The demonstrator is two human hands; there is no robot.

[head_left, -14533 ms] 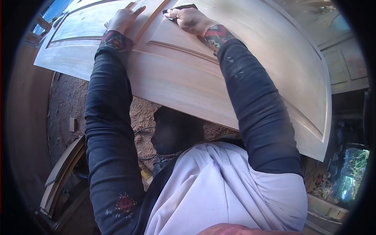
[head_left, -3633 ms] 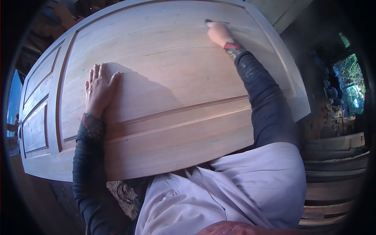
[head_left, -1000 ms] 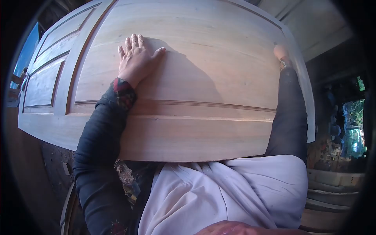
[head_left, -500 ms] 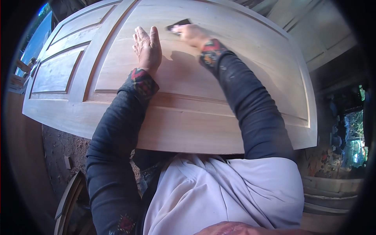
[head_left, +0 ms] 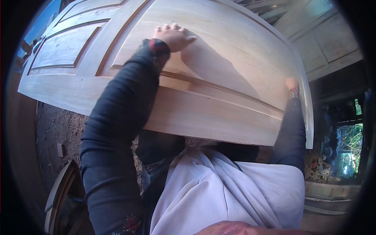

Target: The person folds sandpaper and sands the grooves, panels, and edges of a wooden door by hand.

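Note:
A pale wooden panelled door (head_left: pixel 231 58) lies in front of my body, with a large raised panel and smaller panels to its left. My left hand (head_left: pixel 174 37) rests on the large panel near its left part, fingers spread, holding nothing. At the far right end of the same panel is my right hand (head_left: pixel 291 83), small and blurred, its fingers closed. Whatever it holds is hidden in this view.
Another panelled wooden piece (head_left: pixel 333 39) stands beyond the door at the upper right. Curved wooden strips (head_left: pixel 58 192) lie at the lower left. A small wood block (head_left: pixel 60 150) sits on the dusty floor (head_left: pixel 64 125). Stacked boards (head_left: pixel 333 192) are at the lower right.
My right hand has swept from beside my left hand to the panel's right end; the dark flat piece seen in it earlier is out of sight. My left hand has shifted slightly right and lies flatter.

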